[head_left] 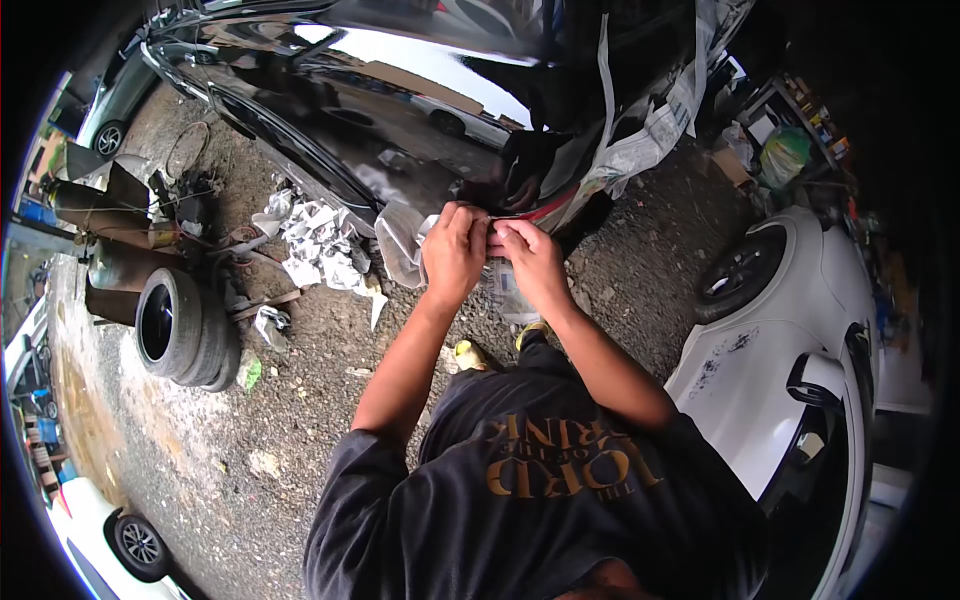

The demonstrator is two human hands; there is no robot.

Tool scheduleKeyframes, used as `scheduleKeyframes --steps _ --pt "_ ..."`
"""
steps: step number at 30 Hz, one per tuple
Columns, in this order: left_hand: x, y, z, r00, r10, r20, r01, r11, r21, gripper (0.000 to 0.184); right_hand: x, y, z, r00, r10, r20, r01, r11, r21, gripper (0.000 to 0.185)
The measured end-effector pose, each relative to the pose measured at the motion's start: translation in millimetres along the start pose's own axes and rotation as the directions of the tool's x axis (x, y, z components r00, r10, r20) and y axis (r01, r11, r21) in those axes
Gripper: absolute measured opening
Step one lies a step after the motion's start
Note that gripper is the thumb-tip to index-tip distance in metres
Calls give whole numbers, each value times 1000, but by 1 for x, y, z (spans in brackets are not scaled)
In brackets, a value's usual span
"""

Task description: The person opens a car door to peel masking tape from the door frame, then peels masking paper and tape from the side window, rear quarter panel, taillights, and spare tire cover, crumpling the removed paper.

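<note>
Both hands meet at the lower edge of a glossy black car body (390, 130). My left hand (456, 245) has its fingers bent and pressed together, and what they pinch is too small to make out. Right beside it, my right hand (528, 258) is closed too, its fingertips near the end of a red strip (552, 208). Newspaper masking (650, 140) hangs along the car's edge to the right of the hands. A pale sheet (398, 245) hangs just left of my left hand.
Crumpled paper (322, 240) lies on the gravel to the left. Beyond it stand tyres (180, 330) and rusty cylinders (120, 215). A white car (775, 340) is close on the right, with a bagged bundle (785, 155) behind it. Another white car (100, 535) is at lower left.
</note>
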State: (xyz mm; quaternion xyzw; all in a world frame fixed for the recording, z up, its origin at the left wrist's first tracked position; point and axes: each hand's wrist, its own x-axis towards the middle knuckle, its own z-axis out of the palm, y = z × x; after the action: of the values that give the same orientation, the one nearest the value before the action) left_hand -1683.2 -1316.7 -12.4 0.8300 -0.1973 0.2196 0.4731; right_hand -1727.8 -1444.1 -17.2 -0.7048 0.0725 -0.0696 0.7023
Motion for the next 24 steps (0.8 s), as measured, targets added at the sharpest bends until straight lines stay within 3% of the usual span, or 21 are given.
scheduleKeyframes --steps 1,6,7,9,10,11,13,14,15,16,17,19,20,21,23,24 --pt "0 1 2 999 -37 -12 37 999 -16 5 2 2 3 1000 -17 -1 17 1000 -4 23" --pt "-2 0 6 994 -76 -83 70 995 -70 5 -2 -24 7 995 -89 42 98 904 -417 28" --pt "-3 -2 8 991 -70 -113 62 995 -77 6 -2 -21 9 976 -194 97 217 892 -396 29" --pt "4 -18 4 930 -272 -247 214 947 -238 9 -1 -18 20 897 -397 193 440 832 -337 32" --pt "5 -24 -4 925 -282 -254 214 940 -266 12 -6 -24 25 872 -396 289 483 795 -368 34" --pt "7 -27 -16 940 -234 -249 195 966 -173 11 -7 -26 33 848 -427 314 520 784 -340 33" --pt "-1 -22 -37 936 -288 -201 260 953 -157 3 -13 -11 37 865 -362 346 459 850 -259 32" --pt "-14 -34 -38 927 -345 -144 304 920 -247 2 -16 -11 35 867 -322 380 417 887 -198 27" --pt "-22 -40 -40 915 -394 -88 346 878 -332 6 -20 -8 29 914 -215 345 268 956 -116 25" --pt "-34 -45 -44 868 -496 18 485 839 -248 13 -24 -3 20 942 -95 323 111 993 -30 24" --pt "-34 -39 -43 916 -401 -15 387 892 -235 21 -25 4 10 949 35 313 -55 997 54 24" --pt "-28 -31 -43 968 -248 36 250 961 -117 28 -21 16 -9 991 49 128 -53 998 27 25" --pt "-27 -29 -40 951 -284 124 301 940 -158 31 -18 13 -17 992 76 97 -70 995 -65 25" --pt "-25 -28 -33 967 -233 100 248 952 -178 20 -14 11 -22 993 99 62 -88 984 -156 26" --pt "-17 -15 -25 926 -332 180 350 934 -73 22 -8 5 -21 999 45 16 -39 960 -279 30" --pt "-4 7 -32 859 -430 279 439 898 34 33 -5 2 -21 999 38 -3 -37 932 -360 31"
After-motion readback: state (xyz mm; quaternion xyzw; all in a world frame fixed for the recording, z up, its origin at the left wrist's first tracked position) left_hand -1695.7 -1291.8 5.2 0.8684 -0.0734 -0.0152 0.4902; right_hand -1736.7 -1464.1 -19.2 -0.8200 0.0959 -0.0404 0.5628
